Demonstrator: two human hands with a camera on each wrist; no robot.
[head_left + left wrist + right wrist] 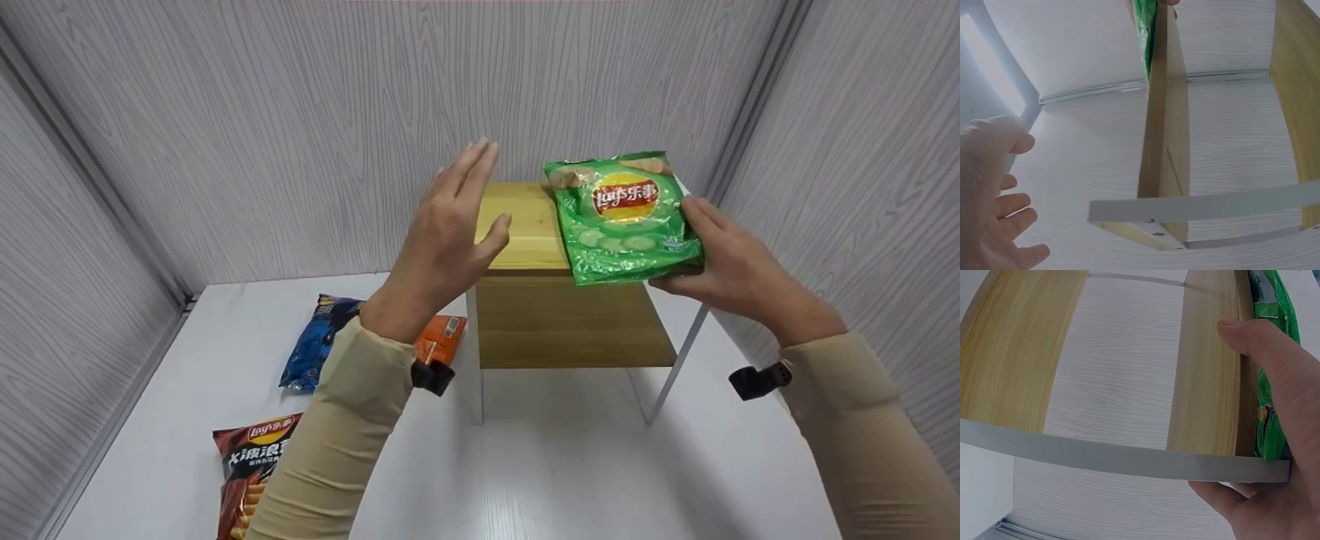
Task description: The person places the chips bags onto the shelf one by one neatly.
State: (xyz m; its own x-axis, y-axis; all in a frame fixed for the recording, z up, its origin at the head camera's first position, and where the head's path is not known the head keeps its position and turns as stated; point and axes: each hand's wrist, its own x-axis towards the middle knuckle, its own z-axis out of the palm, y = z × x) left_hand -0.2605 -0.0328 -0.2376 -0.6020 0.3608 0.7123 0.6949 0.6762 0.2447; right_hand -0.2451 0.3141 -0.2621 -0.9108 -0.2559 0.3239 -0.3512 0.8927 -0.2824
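A green Lay's chip bag (626, 225) lies on the right part of a small wooden shelf's top board (521, 225), its lower edge at the board's front. My right hand (739, 266) grips the bag's right side. In the right wrist view, the right thumb (1258, 334) crosses the board's front edge beside the bag, and other fingers show past the pale frame bar (1129, 458). My left hand (450, 232) is raised left of the shelf, holding nothing, its fingers extended. The left wrist view shows this hand (994, 191) apart from the shelf.
A lower wooden board (574, 322) sits under the top one. On the white surface (555, 480) to the left lie a blue snack bag (311, 341), an orange packet (442, 337) partly behind my left arm, and a dark red Lay's bag (251, 457). Pale wood-grain walls (300, 135) enclose the area.
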